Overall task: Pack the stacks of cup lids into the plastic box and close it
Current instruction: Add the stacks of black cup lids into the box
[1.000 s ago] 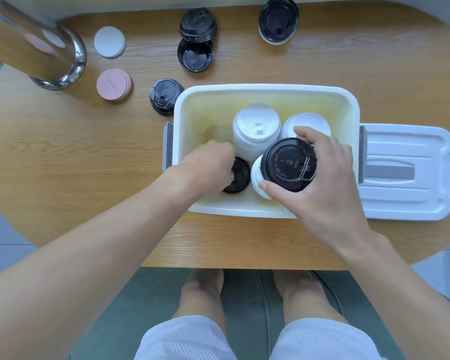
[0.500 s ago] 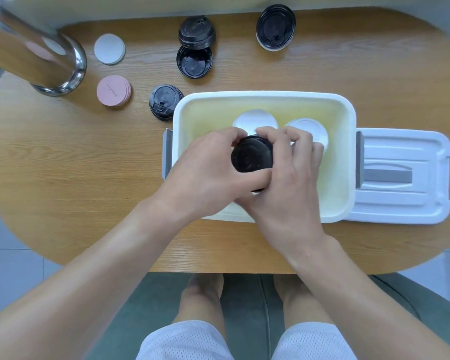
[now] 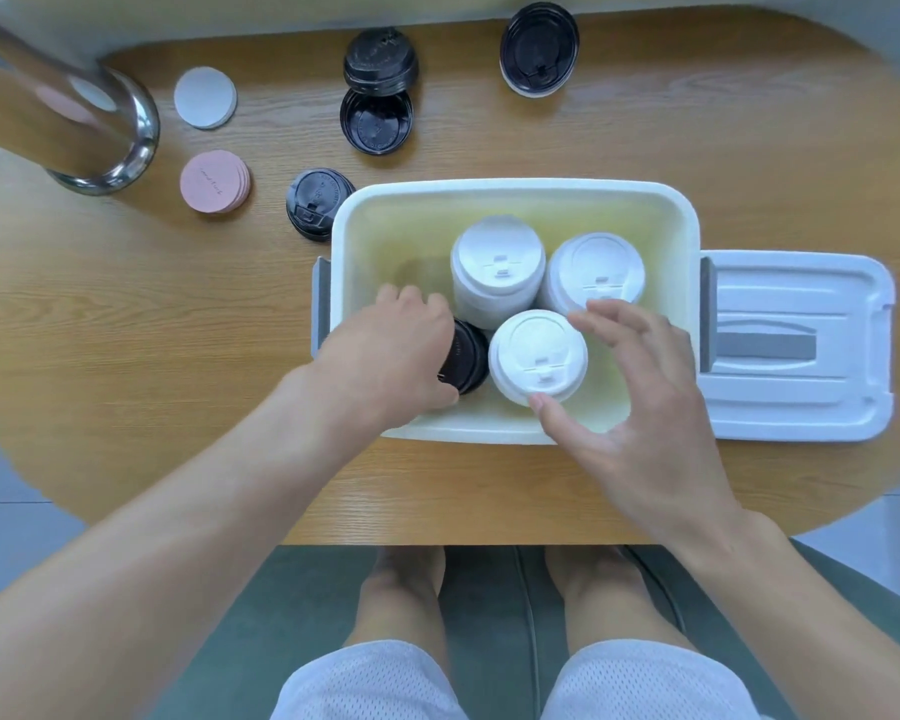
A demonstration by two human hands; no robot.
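Observation:
The white plastic box (image 3: 515,192) stands open in the middle of the table. Inside it are three white lid stacks: one at the back (image 3: 497,262), one at the back right (image 3: 596,267) and one at the front (image 3: 539,350). A black lid stack (image 3: 471,356) sits low in the front left of the box, and my left hand (image 3: 393,350) grips it from above. My right hand (image 3: 630,387) hovers beside the front white stack with fingers spread, holding nothing. The box's white lid (image 3: 796,345) lies flat to the right of the box.
Loose black lids lie behind the box: one by its left corner (image 3: 315,202), a pair at the back (image 3: 378,90), one at the back right (image 3: 539,46). White (image 3: 205,97) and pink (image 3: 213,181) round coasters and a shiny metal post base (image 3: 100,142) occupy the far left.
Both hands held the black lids together above the box; my left hand has lowered them into the front left of the box, and my right hand has let go and pulled away.

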